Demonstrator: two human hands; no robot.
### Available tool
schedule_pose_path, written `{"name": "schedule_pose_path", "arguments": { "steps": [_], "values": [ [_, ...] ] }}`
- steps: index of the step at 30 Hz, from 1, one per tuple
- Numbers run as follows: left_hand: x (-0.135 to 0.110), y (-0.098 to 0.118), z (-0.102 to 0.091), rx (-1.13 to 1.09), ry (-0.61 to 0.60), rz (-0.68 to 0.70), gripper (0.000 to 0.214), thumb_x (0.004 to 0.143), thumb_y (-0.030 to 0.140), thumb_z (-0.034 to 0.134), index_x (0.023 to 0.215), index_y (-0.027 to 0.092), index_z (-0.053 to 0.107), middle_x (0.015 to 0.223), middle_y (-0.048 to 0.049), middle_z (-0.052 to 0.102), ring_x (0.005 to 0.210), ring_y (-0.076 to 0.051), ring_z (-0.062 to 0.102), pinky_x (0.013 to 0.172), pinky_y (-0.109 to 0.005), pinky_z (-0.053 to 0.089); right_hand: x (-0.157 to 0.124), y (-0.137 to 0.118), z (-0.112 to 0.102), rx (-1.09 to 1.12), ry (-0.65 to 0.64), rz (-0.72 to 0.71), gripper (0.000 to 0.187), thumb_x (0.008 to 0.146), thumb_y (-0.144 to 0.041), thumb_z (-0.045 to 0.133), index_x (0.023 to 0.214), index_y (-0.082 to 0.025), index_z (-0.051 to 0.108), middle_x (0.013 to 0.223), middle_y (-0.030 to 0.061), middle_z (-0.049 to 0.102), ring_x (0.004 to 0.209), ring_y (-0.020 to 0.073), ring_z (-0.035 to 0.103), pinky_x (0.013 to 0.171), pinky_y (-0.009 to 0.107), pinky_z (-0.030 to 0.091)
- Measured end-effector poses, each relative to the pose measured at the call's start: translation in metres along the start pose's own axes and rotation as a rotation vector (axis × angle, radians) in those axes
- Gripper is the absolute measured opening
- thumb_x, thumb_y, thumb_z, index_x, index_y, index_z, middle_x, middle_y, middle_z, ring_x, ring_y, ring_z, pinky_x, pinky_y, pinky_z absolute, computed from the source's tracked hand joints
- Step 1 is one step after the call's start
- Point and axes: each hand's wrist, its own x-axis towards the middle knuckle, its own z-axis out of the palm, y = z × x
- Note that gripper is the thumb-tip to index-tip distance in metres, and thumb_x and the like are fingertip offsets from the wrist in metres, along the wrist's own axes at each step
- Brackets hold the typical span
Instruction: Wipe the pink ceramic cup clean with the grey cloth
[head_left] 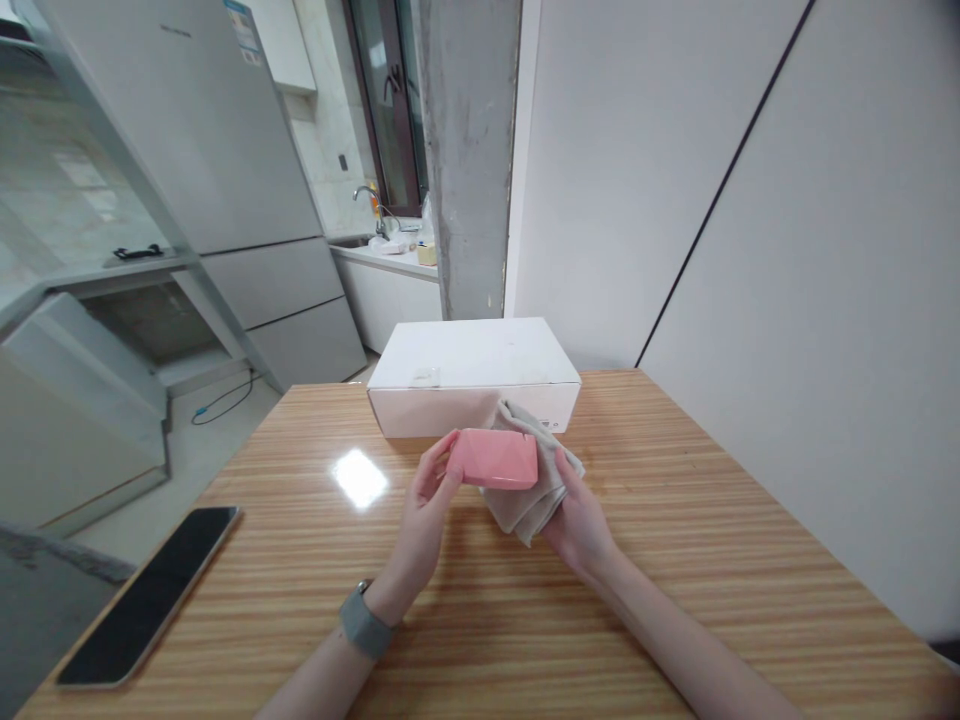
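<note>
A small pink box-like case point(496, 459) with faceted sides is held above the table by my left hand point(433, 492), whose thumb and fingers close on its left end. My right hand point(582, 520) grips a folded grey-beige cloth point(517, 512), thumb on top and fingers beneath it. The cloth lies behind and under the right end of the pink case and touches it there. What the case holds, if anything, is hidden. A grey band sits on my left wrist.
A large white cardboard box point(474, 355) stands at the table's far edge, just beyond my hands. On the left of the wooden table point(285, 600) lies a dark phone-like slab point(154, 595). A white wall point(787, 300) borders the right side; a fridge point(187, 130) stands back left.
</note>
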Motion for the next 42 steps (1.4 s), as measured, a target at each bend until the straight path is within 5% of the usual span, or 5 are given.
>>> {"name": "schedule_pose_path", "arguments": {
  "steps": [3,9,25,33,42],
  "values": [
    [-0.001,-0.002,0.001,-0.168,-0.037,-0.105,0.064,0.083,0.04,0.07,0.141,0.032,0.044,0.133,-0.0062,0.061,0.125,-0.023,0.053,0.108,-0.039,0.038,0.0,0.002,-0.001,0.011,-0.047,0.033,0.041,0.082,-0.056,0.064,0.108,-0.026,0.074,0.119,0.0025,0.074,0.121,0.0307,0.061,0.104,0.046,0.046],
    [-0.005,-0.003,0.007,-0.309,-0.241,-0.174,0.052,0.08,0.045,0.071,0.123,0.016,0.062,0.13,-0.0142,0.061,0.124,-0.03,0.053,0.106,-0.042,0.04,-0.001,0.004,-0.003,0.01,-0.139,0.027,0.046,0.089,-0.057,0.055,0.118,-0.024,0.07,0.126,0.0041,0.07,0.126,0.0281,0.057,0.108,0.044,0.042],
    [-0.012,0.005,0.02,0.051,0.132,-0.102,0.085,0.065,0.03,0.083,0.136,0.02,0.037,0.135,-0.0156,0.056,0.116,-0.025,0.061,0.096,-0.035,0.05,-0.002,0.009,0.001,-0.091,-0.084,-0.011,0.044,0.075,-0.058,0.072,0.107,-0.028,0.075,0.121,0.0017,0.073,0.125,0.0279,0.058,0.112,0.042,0.039],
    [0.0,-0.001,0.006,-0.112,0.062,-0.169,0.056,0.086,0.047,0.062,0.133,0.019,0.055,0.139,-0.0124,0.057,0.13,-0.029,0.051,0.106,-0.042,0.042,0.004,0.005,-0.004,-0.054,-0.032,-0.019,0.039,0.077,-0.058,0.069,0.103,-0.03,0.075,0.121,-0.0003,0.073,0.128,0.0281,0.056,0.11,0.043,0.041],
    [-0.004,0.0,0.002,-0.197,-0.11,-0.091,0.066,0.078,0.037,0.075,0.138,0.028,0.051,0.134,-0.009,0.06,0.126,-0.025,0.053,0.106,-0.037,0.04,0.003,-0.001,-0.002,-0.002,-0.109,0.027,0.043,0.085,-0.057,0.06,0.108,-0.023,0.074,0.114,0.0051,0.076,0.12,0.0301,0.061,0.105,0.045,0.043]
  ]
}}
